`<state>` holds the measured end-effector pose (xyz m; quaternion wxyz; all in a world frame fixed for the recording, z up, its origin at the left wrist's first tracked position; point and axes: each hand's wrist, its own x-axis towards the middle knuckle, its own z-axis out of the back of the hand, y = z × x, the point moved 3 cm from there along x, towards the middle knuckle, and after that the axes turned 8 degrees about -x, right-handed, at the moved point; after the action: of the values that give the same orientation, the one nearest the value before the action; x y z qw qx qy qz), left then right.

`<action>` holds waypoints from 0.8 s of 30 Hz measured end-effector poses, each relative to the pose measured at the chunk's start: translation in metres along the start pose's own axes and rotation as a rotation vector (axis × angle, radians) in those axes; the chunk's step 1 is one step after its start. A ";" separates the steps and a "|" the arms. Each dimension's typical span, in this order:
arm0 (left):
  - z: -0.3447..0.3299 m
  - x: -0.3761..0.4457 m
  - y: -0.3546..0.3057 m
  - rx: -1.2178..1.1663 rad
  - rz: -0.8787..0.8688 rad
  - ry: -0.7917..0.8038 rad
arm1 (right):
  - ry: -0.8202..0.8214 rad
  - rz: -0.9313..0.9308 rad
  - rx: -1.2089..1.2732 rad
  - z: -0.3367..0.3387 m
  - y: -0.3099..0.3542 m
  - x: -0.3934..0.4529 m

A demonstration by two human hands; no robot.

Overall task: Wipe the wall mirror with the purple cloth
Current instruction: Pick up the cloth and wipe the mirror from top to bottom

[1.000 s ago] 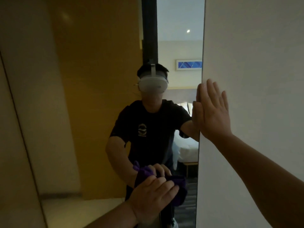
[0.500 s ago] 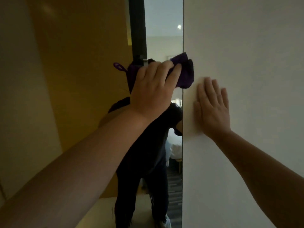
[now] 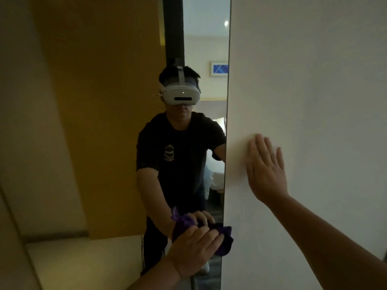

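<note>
The tall wall mirror (image 3: pixel 109 122) fills the left and middle of the view, and its right edge meets a white wall. My left hand (image 3: pixel 193 249) presses the bunched purple cloth (image 3: pixel 225 240) flat against the glass, low down by that right edge. The cloth sticks out past my fingertips and slightly overlaps the mirror's edge. My right hand (image 3: pixel 266 170) lies flat with fingers spread on the white wall (image 3: pixel 314 91), higher up and right of the mirror, holding nothing.
The mirror reflects a person in a black T-shirt wearing a white headset, an orange-brown panel, a dark vertical post, a bed and a framed blue picture. The mirror's left frame edge (image 3: pixel 12 216) runs down the far left.
My left hand has swept the cloth from high on the mirror, near head height, back down to the lower right edge. My right hand has stayed flat on the wall.
</note>
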<state>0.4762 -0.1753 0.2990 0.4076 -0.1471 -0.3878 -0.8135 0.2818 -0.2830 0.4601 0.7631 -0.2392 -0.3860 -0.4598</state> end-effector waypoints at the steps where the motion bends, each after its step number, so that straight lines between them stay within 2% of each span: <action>1: 0.006 0.001 -0.001 -0.034 0.033 -0.013 | 0.032 -0.010 0.009 0.000 0.003 -0.006; 7: 0.084 -0.005 0.043 -0.152 0.319 -0.285 | 0.062 -0.088 0.172 0.023 0.050 -0.023; 11: 0.142 -0.036 0.089 -0.134 0.383 -0.303 | 0.074 -0.051 0.295 0.036 0.111 -0.033; 15: 0.180 -0.080 0.138 -0.087 0.451 -0.321 | 0.088 0.025 0.299 0.042 0.178 -0.032; 24: 0.191 -0.195 0.207 0.012 0.428 -0.419 | 0.052 0.151 0.208 0.022 0.293 -0.049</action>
<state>0.7442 -0.0007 0.4223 0.4816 -0.3879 -0.4286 -0.6587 0.5202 -0.1062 0.4308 0.8261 -0.1749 -0.3924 -0.3646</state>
